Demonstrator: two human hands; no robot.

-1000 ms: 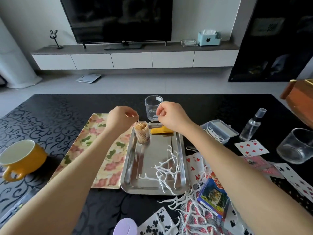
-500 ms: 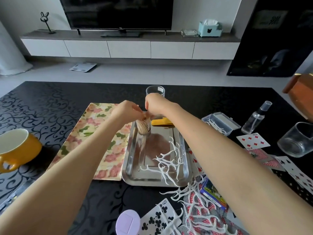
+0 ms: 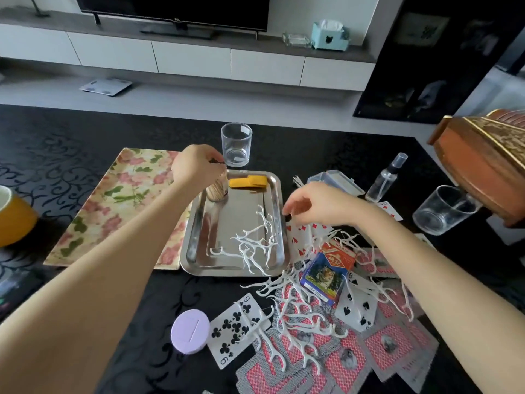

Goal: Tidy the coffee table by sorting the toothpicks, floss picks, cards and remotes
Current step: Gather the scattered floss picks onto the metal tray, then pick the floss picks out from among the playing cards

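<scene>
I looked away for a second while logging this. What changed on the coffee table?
The right hand left the toothpick holder and swung right, toward the person; it now hovers open over the cards beside the tray. The left hand stays curled over the toothpick holder. The tray, floss picks and cards lie as before.

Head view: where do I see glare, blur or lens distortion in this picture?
In the head view, light glares in bright streaks on the steel tray. In the head view, the right hand has slightly smeared fingertips, and the far room looks soft. In the head view, the wide lens tilts and bends the long line of the white cabinet.
</scene>
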